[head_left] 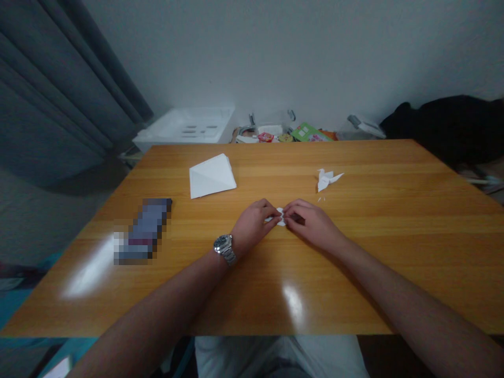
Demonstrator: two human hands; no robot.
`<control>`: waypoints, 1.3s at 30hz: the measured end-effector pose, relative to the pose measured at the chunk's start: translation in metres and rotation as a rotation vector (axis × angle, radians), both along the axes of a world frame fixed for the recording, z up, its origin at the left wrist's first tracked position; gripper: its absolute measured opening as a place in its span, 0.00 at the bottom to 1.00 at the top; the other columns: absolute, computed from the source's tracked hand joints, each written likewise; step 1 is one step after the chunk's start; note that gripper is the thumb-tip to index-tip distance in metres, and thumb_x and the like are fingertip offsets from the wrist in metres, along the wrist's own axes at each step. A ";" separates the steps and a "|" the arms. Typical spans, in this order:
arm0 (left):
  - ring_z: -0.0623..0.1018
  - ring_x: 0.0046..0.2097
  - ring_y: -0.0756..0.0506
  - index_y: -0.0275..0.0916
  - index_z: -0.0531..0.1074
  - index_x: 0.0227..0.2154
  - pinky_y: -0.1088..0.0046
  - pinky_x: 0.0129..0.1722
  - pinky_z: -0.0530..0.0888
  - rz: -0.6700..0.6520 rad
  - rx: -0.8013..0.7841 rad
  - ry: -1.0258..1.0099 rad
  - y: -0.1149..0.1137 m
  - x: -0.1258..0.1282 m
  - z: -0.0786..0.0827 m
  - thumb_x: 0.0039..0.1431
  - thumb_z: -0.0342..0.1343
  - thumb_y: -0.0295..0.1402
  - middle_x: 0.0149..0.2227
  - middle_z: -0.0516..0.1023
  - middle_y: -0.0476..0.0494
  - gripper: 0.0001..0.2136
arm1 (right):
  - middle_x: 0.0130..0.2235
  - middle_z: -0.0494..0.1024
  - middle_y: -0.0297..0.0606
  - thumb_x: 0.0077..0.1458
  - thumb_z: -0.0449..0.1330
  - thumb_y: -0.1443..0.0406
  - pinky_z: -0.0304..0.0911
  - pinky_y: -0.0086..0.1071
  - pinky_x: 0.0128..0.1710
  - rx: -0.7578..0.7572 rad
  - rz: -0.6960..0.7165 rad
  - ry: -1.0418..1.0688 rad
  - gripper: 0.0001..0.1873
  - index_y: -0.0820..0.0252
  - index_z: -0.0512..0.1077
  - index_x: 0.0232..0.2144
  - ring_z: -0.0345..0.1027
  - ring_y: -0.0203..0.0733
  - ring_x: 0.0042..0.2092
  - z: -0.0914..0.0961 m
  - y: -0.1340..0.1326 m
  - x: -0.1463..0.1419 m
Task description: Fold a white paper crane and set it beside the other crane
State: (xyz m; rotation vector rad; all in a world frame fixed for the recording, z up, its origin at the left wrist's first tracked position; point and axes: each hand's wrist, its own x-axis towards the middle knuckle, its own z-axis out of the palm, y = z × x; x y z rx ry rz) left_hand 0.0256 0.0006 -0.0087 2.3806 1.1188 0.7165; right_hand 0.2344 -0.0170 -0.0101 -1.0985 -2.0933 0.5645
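Note:
Between my two hands, a small folded piece of white paper lies close to the tabletop, mostly covered by fingers. My left hand, with a metal watch on its wrist, pinches the paper's left side. From the other side, the fingertips of my right hand pinch its right edge. Beyond the right hand stands a folded white paper crane, with tiny white scraps just in front of it. A stack of white paper sheets rests farther back on the left.
The wooden table spans the view. A phone-like device, blurred out, lies at the left. Behind the far edge are a white plastic bin, a green packet and other small items. A dark cloth heap sits at the right.

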 end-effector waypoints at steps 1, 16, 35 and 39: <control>0.77 0.42 0.46 0.39 0.79 0.38 0.69 0.46 0.73 0.003 -0.003 0.000 0.000 0.000 0.000 0.66 0.56 0.34 0.39 0.76 0.43 0.08 | 0.39 0.78 0.41 0.58 0.60 0.71 0.68 0.37 0.42 -0.001 -0.005 0.001 0.05 0.58 0.75 0.34 0.72 0.44 0.41 0.000 0.000 0.000; 0.75 0.42 0.46 0.37 0.75 0.34 0.68 0.47 0.74 -0.014 0.014 -0.012 0.000 -0.001 0.002 0.64 0.56 0.31 0.41 0.71 0.42 0.05 | 0.39 0.78 0.41 0.57 0.61 0.72 0.68 0.37 0.43 -0.023 -0.018 0.022 0.06 0.58 0.75 0.30 0.73 0.43 0.41 -0.001 0.001 -0.001; 0.76 0.41 0.47 0.39 0.77 0.40 0.69 0.45 0.76 0.034 -0.044 -0.038 -0.002 0.002 0.001 0.64 0.57 0.31 0.43 0.71 0.43 0.06 | 0.36 0.78 0.38 0.57 0.61 0.72 0.67 0.36 0.40 -0.012 -0.042 0.004 0.06 0.57 0.75 0.33 0.72 0.43 0.39 -0.001 0.001 -0.002; 0.76 0.41 0.47 0.39 0.78 0.39 0.69 0.45 0.76 0.034 -0.024 -0.018 -0.001 0.002 0.001 0.65 0.56 0.32 0.43 0.71 0.43 0.06 | 0.37 0.79 0.39 0.60 0.60 0.72 0.68 0.38 0.41 0.029 -0.039 -0.068 0.06 0.57 0.75 0.34 0.73 0.44 0.40 -0.001 0.000 -0.002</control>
